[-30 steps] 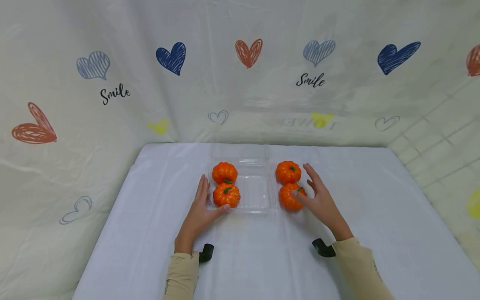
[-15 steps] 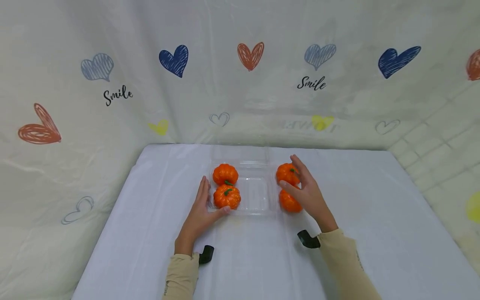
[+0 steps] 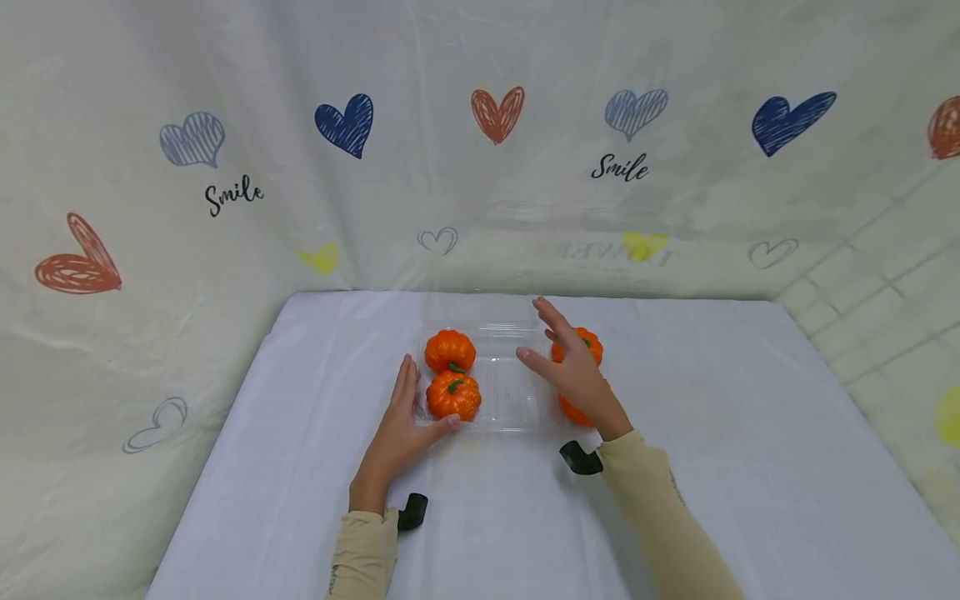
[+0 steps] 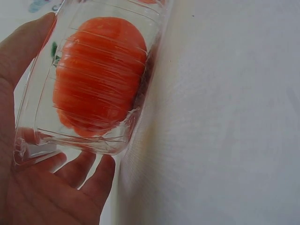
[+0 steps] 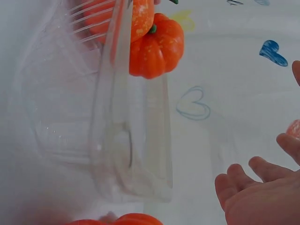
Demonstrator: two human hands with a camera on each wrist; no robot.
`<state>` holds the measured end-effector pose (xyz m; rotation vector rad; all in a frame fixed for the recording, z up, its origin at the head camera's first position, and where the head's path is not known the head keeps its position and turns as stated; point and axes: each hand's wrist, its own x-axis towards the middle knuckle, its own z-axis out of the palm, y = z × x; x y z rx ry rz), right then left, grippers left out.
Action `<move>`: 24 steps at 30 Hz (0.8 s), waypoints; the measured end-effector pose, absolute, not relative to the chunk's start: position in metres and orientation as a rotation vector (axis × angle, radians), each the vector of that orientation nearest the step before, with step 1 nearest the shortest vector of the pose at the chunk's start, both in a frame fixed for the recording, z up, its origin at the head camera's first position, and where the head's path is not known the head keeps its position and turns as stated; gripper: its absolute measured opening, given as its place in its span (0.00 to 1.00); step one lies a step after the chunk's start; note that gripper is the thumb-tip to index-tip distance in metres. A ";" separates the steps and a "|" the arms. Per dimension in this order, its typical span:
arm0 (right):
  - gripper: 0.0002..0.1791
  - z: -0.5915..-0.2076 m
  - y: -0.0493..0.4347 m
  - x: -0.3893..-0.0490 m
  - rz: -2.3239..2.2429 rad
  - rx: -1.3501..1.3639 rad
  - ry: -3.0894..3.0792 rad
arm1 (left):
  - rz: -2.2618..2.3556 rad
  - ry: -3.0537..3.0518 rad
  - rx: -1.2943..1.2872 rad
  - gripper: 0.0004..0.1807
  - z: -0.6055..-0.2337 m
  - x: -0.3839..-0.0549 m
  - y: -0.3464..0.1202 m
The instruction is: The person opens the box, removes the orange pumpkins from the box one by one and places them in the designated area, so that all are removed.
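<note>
A clear plastic clamshell box lies with its lid folded back on the table. Two orange toy pumpkins, a rear one and a nearer one, fill its left side. My left hand holds the box's near left corner, thumb along the front, fingers on the side. My right hand hovers at the box's right edge with fingers spread, holding nothing. It partly hides two more pumpkins beside the box, a rear one and a nearer one. The right wrist view shows the hand apart from the box.
A white cloth covers the table. Behind it hangs a pale curtain printed with hearts and "Smile". The transparent lid reaches back toward the curtain. Black wrist devices, one on the left and one on the right, stick out from the sleeves.
My right hand has moved left from beside the two outer pumpkins, across them, to the box's right edge. The left hand and all the pumpkins have stayed in place.
</note>
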<state>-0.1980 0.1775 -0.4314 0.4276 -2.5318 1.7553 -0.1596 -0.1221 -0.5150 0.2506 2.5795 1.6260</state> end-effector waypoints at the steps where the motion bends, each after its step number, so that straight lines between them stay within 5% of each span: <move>1: 0.45 -0.431 0.175 -0.199 1.765 0.437 -2.531 | 1.626 2.579 0.248 0.69 -0.515 -0.160 -0.122; 24: 0.41 -0.425 0.124 -0.227 1.705 0.561 -2.632 | 1.628 2.576 0.247 0.70 -0.517 -0.162 -0.123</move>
